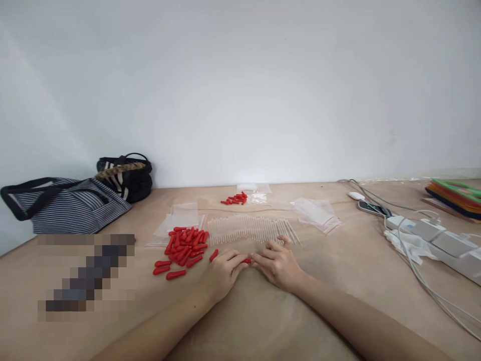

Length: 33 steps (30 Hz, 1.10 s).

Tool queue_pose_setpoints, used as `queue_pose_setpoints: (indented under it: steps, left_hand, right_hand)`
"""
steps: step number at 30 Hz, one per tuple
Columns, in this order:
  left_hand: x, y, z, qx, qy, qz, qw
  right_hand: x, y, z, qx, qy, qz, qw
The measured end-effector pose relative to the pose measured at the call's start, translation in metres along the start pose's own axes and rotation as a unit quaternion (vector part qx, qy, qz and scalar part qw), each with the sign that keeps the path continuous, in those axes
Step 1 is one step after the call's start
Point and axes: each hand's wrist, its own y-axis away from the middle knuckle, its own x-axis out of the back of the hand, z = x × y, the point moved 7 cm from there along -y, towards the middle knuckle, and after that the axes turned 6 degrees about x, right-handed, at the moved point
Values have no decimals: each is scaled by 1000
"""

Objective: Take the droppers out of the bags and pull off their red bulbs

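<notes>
My left hand (225, 271) is closed around a small red rubber dropper bulb (247, 260), most of it hidden by the fingers. My right hand (277, 264) pinches right at the bulb's other end; anything thin between those fingertips is too small to make out. Just beyond both hands lies a row of clear thin glass tubes (240, 229), side by side. To the left is a loose pile of red bulbs (186, 246), and one single red bulb (214, 255) rests close to my left hand.
Clear zip bags lie left (185, 215) and right (315, 213) of the tubes. A smaller red bulb group (236, 199) sits farther back. A striped bag (78, 205) and black bag (137, 180) stand left. A power strip (443, 238) with cables is at right.
</notes>
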Motion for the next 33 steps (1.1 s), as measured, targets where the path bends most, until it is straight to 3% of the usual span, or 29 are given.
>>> queue_pose_setpoints:
  steps: [8, 13, 18, 23, 26, 33]
  left_hand:
    - [-2, -1, -3, 21, -5, -37, 999]
    - [15, 4, -29, 94, -12, 2, 996]
    - [22, 9, -36, 100, -11, 13, 995]
    - [36, 12, -40, 56, -102, 85, 990]
    - [44, 14, -50, 58, -183, 106, 976]
    - [53, 21, -57, 81, -271, 113, 952]
  right_hand:
    - [-1, 2, 3, -25, -47, -39, 998]
    - [7, 15, 22, -86, -58, -35, 994]
    - [13, 21, 40, -152, -34, -4, 988]
    - [20, 39, 94, -310, 91, 5, 946]
    - [17, 54, 122, -386, 140, -38, 911]
    - [3, 62, 133, -427, 156, -95, 886]
